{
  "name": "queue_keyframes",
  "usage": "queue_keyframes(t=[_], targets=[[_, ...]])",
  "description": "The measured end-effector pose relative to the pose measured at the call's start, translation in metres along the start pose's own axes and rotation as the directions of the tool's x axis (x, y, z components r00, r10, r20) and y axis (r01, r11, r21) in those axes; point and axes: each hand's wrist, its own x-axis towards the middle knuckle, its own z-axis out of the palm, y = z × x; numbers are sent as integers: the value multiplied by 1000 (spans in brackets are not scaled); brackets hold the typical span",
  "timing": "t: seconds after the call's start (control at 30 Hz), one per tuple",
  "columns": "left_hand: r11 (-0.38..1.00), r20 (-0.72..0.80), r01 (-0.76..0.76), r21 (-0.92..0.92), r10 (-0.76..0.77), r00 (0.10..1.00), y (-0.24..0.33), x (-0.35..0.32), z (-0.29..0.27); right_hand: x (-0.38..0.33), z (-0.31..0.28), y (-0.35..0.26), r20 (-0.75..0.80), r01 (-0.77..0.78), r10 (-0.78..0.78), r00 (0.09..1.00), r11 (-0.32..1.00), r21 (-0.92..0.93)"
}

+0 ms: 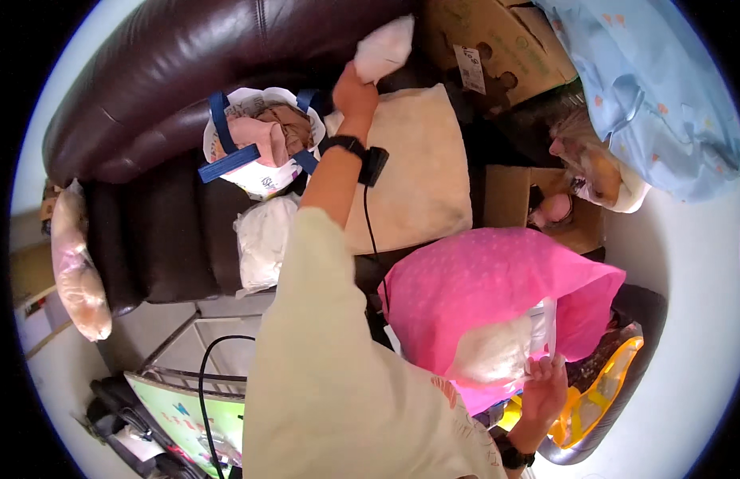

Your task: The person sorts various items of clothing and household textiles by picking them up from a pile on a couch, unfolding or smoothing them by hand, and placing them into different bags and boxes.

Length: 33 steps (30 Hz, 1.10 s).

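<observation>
My left hand (pixel 356 94) reaches far forward and is closed on a white, soft-looking packet (pixel 384 49) above the sofa. Low on the right, my right hand (pixel 544 389) has its fingers closed at the mouth of a large pink bag (pixel 474 275), by a white strip (pixel 550 323). Inside that bag lies a whitish, soft bundle (pixel 494 351). A beige cushion (pixel 422 172) sits beneath my left forearm. Left of it stands a white tote bag (pixel 266 180) with blue handles, filled with pink and brown cloth.
A dark leather sofa (pixel 162 72) spans the back. On it lie a white plastic-wrapped bundle (pixel 265 239) and a long wrapped bundle (pixel 79 263). Cardboard boxes (pixel 498 48) and a light blue cloth (pixel 657 88) are at the right. An orange-edged bag (pixel 601 399) sits near my right hand.
</observation>
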Motion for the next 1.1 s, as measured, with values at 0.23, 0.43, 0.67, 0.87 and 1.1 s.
queue_keyframes(t=[0.23,0.43,0.67,0.87,1.1], targets=[[-234,450,441,-866,19,893,53,-44,-124,6,-14,-1,-19,15,-14,1000,997,74],[-153,632,726,-670,395,667,87,-56,-173,20,-14,8,342,98,-120,932,992,83],[190,364,377,-907,803,471,217,-112,-230,-18,-10,-21,14,21,-22,1000,993,115],[259,261,124,-958,965,-4,269,-151,-245,-61,-45,-28,-41,84,-77,996,972,221],[521,530,412,-747,842,-104,249,-153,-201,-88,-71,-22,-119,98,-69,991,961,257]])
